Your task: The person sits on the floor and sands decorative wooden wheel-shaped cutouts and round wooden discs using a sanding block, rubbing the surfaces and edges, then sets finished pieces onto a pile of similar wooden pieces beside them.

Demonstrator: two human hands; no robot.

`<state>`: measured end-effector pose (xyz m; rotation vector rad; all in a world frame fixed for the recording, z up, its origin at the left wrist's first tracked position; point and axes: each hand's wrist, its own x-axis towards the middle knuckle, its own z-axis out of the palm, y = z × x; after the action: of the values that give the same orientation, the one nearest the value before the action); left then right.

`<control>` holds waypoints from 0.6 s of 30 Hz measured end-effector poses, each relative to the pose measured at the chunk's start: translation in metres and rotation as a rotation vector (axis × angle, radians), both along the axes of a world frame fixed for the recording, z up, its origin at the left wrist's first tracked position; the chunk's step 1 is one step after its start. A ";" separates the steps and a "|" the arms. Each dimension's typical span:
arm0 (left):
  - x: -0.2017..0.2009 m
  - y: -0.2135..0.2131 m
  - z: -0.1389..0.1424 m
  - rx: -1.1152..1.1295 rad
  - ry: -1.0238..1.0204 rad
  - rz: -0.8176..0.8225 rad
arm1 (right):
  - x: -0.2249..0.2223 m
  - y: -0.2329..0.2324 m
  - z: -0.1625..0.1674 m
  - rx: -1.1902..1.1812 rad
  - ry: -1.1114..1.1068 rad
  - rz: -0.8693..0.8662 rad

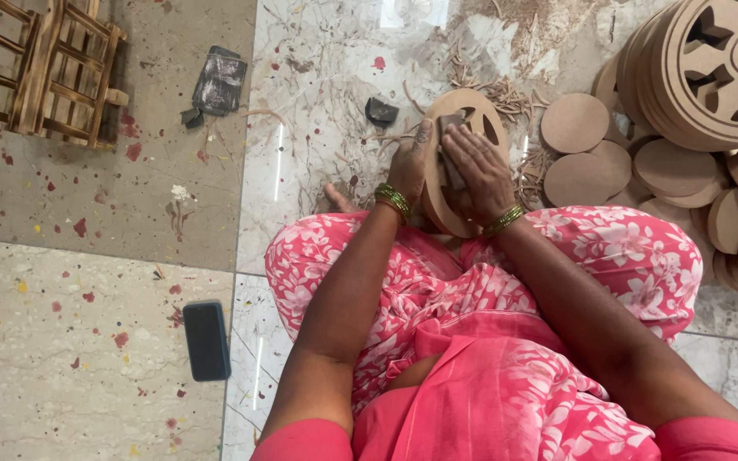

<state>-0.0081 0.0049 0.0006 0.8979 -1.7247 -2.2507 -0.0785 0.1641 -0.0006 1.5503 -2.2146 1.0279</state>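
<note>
I sit on the floor in pink flowered cloth, and a round wooden cut-out disc (pixel 471 115) stands on edge between my knees. My left hand (pixel 409 162) grips the disc's left rim and holds it upright. My right hand (pixel 478 171) presses a small dark sanding piece (pixel 448 128) flat against the disc's face. Green bangles circle both wrists. The lower part of the disc is hidden behind my hands and lap.
A stack of wheel-shaped wooden discs (pixel 715 68) and several plain round wooden blanks (pixel 576 124) lie at the right. Wood shavings (pixel 506 94) litter the floor by the disc. Dark sandpaper scraps (pixel 219 81), a wooden frame (pixel 40 68) and a black phone (pixel 207 340) lie left.
</note>
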 end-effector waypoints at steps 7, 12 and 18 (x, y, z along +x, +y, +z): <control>0.001 0.005 0.011 0.102 0.008 -0.005 | -0.030 0.012 -0.013 0.384 -0.507 -0.468; 0.001 0.006 0.012 0.090 0.070 0.011 | -0.012 0.019 0.000 0.532 -0.633 -0.392; 0.001 0.003 0.007 -0.024 -0.037 0.006 | 0.012 0.029 0.030 0.420 -0.090 -0.170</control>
<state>-0.0068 0.0079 0.0075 0.9449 -1.7576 -2.2186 -0.0661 0.1928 0.0292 1.4511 -2.7012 0.6206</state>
